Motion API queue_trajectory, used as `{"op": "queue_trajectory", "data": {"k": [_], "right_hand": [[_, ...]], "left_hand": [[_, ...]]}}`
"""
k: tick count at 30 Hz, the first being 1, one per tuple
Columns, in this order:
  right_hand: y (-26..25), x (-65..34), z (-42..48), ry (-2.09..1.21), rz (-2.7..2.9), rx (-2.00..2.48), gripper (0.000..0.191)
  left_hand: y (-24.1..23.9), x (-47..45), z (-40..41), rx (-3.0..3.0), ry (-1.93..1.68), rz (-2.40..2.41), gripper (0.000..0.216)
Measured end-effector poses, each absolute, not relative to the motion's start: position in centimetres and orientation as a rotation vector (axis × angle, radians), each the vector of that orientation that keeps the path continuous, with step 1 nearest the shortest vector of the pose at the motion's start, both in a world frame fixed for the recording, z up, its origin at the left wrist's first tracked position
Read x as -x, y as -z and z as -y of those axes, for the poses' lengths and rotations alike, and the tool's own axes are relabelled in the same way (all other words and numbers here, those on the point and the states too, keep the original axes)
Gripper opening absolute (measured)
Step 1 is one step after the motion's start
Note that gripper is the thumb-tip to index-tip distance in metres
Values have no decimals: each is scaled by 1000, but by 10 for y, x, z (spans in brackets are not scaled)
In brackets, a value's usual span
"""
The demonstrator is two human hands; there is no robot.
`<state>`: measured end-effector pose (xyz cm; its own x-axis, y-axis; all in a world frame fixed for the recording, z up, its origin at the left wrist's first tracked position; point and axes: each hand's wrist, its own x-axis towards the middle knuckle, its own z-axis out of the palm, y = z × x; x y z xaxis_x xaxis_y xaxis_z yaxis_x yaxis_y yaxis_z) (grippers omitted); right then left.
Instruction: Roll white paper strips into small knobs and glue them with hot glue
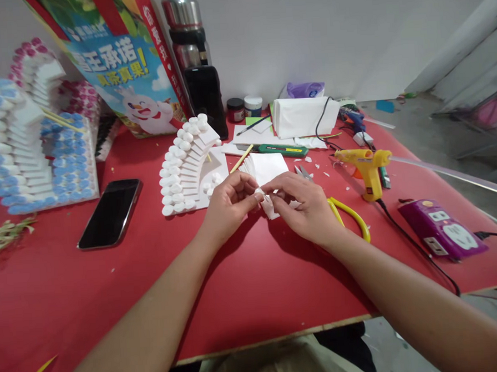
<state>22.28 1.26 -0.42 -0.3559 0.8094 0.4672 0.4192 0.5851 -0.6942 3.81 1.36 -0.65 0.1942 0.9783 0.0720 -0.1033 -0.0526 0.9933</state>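
Observation:
My left hand (235,202) and my right hand (302,205) meet over the middle of the red table. Between their fingertips is a small piece of white paper (269,208), pinched from both sides and partly hidden by the fingers. Just behind lies a stack of white paper sheets (270,165). To the left of my left hand stands a curved, stepped model (189,169) of white card with rolled white paper pieces along its outer edge. Several loose white rolls (212,183) lie at its base. Beside my right hand are yellow-handled scissors (352,216), partly covered by it.
A yellow glue gun (368,166) and a purple power socket (442,228) with cables sit at the right. A green utility knife (282,150) lies behind the sheets. At left are a phone (109,214) and a blue-and-white model (39,158); a thermos (186,31) stands behind.

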Motion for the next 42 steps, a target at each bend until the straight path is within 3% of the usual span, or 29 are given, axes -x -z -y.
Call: {"op": "queue_trajectory", "data": {"k": [12, 21, 42], "right_hand": [[3, -220, -11, -916, 1757, 1160, 17], [1, -219, -9, -1185, 1616, 1180, 19], [5, -222, -18, -1086, 1533, 1269, 12]], "left_hand": [[6, -39, -12, -1366, -1178, -990, 19], [7, -38, -9, -1551, -1229, -1124, 47], [12, -43, -5, -1855, -1276, -1185, 51]]}}
